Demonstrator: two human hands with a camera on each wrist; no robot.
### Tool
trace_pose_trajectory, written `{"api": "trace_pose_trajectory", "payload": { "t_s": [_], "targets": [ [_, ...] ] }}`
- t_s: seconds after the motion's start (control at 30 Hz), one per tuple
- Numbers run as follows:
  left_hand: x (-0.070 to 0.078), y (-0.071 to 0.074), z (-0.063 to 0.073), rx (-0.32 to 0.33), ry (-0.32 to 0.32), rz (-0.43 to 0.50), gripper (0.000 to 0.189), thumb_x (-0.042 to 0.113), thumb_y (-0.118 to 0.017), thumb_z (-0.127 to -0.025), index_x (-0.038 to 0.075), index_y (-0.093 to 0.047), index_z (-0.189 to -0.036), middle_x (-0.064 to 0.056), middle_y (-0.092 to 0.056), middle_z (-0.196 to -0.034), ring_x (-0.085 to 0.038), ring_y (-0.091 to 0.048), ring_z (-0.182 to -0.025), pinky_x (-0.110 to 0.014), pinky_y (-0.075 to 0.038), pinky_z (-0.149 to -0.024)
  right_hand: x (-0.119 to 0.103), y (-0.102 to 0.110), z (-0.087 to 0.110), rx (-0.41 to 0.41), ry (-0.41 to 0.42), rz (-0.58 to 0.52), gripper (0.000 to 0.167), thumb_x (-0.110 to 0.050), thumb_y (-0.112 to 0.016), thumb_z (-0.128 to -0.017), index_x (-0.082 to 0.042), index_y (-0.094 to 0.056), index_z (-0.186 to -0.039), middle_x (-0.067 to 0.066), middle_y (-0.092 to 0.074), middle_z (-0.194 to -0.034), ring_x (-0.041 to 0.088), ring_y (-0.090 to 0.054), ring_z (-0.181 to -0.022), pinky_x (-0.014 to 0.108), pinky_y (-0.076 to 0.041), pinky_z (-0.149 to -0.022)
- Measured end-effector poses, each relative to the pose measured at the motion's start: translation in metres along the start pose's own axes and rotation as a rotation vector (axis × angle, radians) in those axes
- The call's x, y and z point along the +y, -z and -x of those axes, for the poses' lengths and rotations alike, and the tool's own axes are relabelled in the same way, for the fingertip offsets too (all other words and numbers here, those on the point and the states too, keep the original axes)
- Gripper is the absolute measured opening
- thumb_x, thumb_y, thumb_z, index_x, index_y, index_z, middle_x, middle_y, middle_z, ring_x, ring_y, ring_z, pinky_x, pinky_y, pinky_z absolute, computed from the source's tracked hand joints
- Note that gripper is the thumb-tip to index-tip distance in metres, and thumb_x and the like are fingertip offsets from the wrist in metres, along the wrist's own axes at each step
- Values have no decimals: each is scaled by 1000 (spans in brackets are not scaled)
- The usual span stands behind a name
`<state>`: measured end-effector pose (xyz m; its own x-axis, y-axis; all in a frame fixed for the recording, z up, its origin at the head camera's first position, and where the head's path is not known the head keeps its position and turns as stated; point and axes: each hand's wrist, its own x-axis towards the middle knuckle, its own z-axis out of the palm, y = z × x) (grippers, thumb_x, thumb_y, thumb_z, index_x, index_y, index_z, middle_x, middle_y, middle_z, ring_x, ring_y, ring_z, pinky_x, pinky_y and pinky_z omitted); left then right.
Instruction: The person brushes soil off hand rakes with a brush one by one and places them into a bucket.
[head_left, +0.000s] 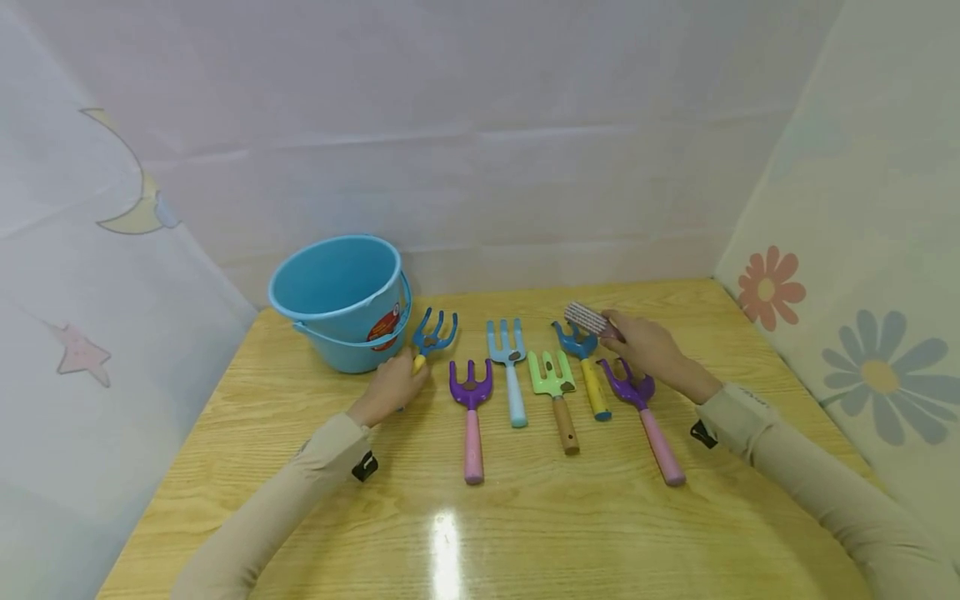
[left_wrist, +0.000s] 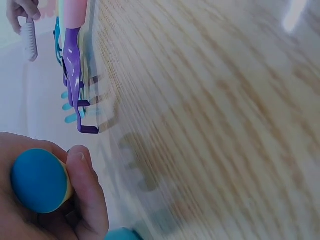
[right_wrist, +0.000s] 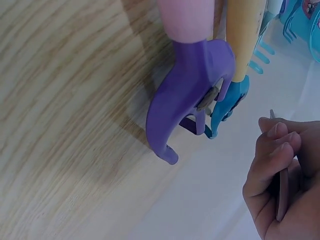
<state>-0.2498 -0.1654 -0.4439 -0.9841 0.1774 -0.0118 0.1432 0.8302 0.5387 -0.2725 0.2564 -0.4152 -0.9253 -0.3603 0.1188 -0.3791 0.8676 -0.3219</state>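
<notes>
My left hand [head_left: 392, 385] grips the yellow handle of a small garden rake with blue tines [head_left: 435, 333], beside the bucket. In the left wrist view the handle's blue end cap [left_wrist: 39, 181] pokes out of the curled fingers. A brush [head_left: 587, 318] with pale bristles is pinched in my right hand [head_left: 648, 350]. It is over a blue rake with a yellow handle [head_left: 595, 387]. Below the right hand lies a purple rake with a pink handle [head_left: 662, 446]. Brown patches mark this purple rake [right_wrist: 182, 95] in the right wrist view.
A blue bucket [head_left: 352, 358] stands at the back left of the wooden table [head_left: 360, 533]. Between the hands lie another purple fork [head_left: 472, 442], a light blue fork [head_left: 515, 392] and a green fork with a wooden handle [head_left: 566, 425], brown spots on them. Cloth walls surround the table.
</notes>
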Motion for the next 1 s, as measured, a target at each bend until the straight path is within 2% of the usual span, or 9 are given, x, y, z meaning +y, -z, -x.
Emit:
{"api": "trace_pose_trajectory", "payload": {
  "t_s": [0.2,0.4,0.57,0.7,0.87,1.0],
  "targets": [
    [-2,-1,0,-2,-2,13,21,21,-52,-100,0,-49,-98,-9,-50,-69,-19,-49,-50,-30,-40,-45,-2,-1,-2,-3,-5,38,52,-16,-60,-99,10,-42,-140,30,-65,-105,19,-54,-57,31,-38,-45],
    [-3,-3,-2,-8,-9,27,20,21,-53,-100,2,-49,-99,-9,-50,-69,-17,-49,-48,-29,-39,-44,-4,-2,-3,55,27,49,45,-14,-59,-100,12,-46,-134,26,-66,-96,17,-52,-54,30,-36,-43],
    [-3,-2,-2,-6,-9,40,19,21,-54,-100,2,-48,-99,-9,-51,-69,-17,-49,-48,-29,-40,-43,-7,-1,-4,60,33,47,42,-15,-58,-101,11,-47,-132,21,-65,-86,17,-51,-52,31,-37,-44],
    [-1,-1,-1,-5,-14,42,20,21,-53,-100,1,-49,-99,-8,-50,-69,-16,-48,-47,-27,-39,-42,-9,-4,-6,61,33,49,39,-15,-55,-102,8,-48,-133,19,-65,-86,17,-50,-51,30,-36,-44],
    [1,2,0,-3,-18,32,22,21,-52,-100,0,-49,-98,-8,-50,-67,-16,-47,-46,-27,-38,-42,-16,-5,-10,33,12,32,40,-10,-52,-102,8,-46,-137,20,-67,-91,16,-45,-49,28,-32,-43],
    [0,1,0,-6,-13,36,22,22,-52,-101,1,-49,-99,-8,-50,-67,-16,-47,-45,-27,-38,-42,-22,-4,-12,12,0,0,43,-4,-51,-100,9,-44,-140,27,-67,-101,16,-45,-50,27,-30,-44]
  ]
}}
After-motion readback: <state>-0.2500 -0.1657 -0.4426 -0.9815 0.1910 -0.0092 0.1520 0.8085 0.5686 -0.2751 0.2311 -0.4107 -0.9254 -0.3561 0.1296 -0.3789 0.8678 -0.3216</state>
